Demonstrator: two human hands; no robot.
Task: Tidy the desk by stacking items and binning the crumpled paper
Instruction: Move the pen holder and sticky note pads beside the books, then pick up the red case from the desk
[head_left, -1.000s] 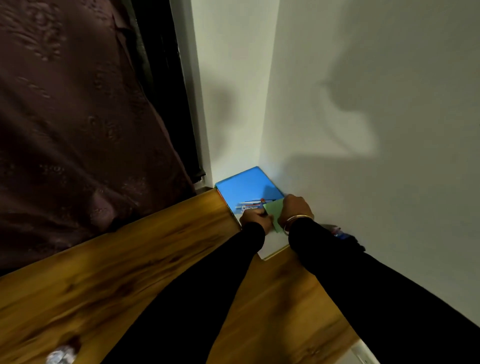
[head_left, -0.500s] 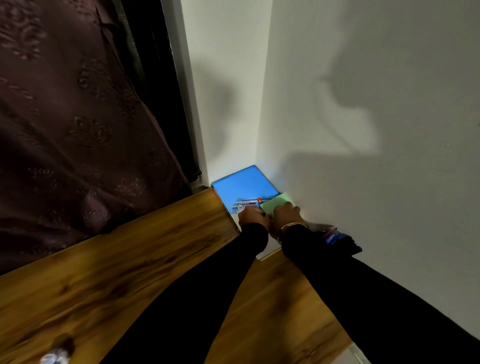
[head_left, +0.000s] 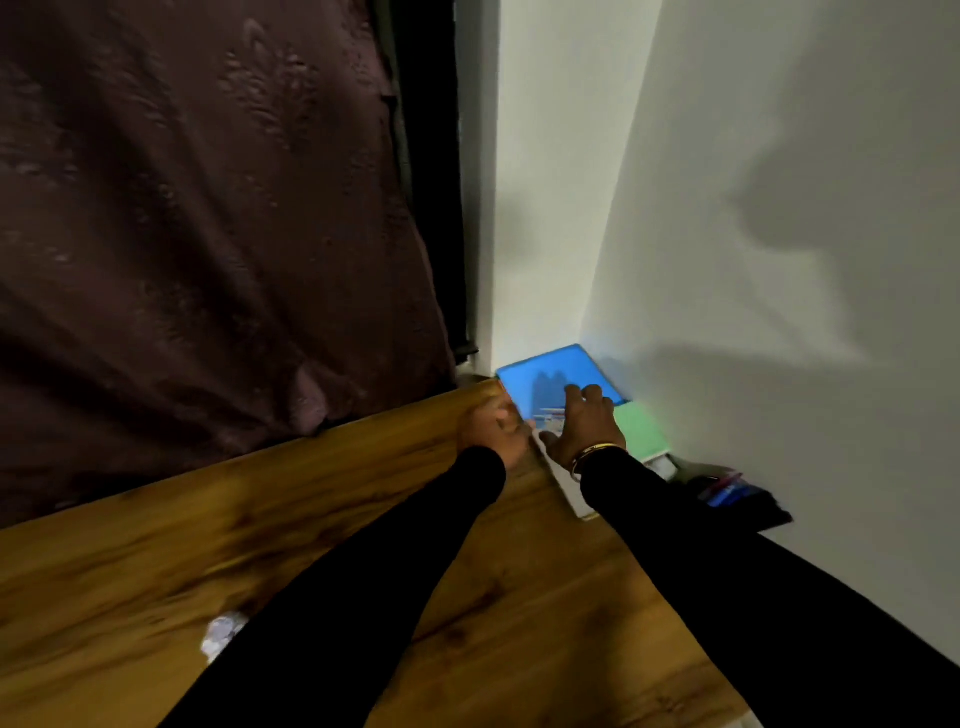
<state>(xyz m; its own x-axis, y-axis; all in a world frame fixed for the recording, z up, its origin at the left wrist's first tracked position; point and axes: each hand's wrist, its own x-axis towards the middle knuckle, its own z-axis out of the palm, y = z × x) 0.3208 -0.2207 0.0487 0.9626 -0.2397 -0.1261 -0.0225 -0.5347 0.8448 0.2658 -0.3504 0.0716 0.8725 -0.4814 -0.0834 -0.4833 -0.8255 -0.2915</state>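
Note:
A blue book (head_left: 550, 370) lies in the far corner of the wooden desk (head_left: 260, 551), against the wall. Pens (head_left: 551, 413) lie across its near end. A green pad (head_left: 640, 428) sits to its right on white paper (head_left: 566, 480). My right hand (head_left: 584, 423) rests on the book and pens with fingers spread. My left hand (head_left: 491, 423) is at the book's left edge, fingers loosely bent; I cannot tell whether it holds anything. A crumpled paper ball (head_left: 222, 631) lies near the desk's front, partly behind my left sleeve.
A dark pouch with blue and red items (head_left: 735, 496) lies by the right wall. A dark curtain (head_left: 208, 234) hangs behind the desk on the left. White walls (head_left: 779, 208) close off the corner.
My right hand has let go of the green pad, which now lies to the right of the book. Both hands have opened out, and the view has shifted so the paper ball shows more.

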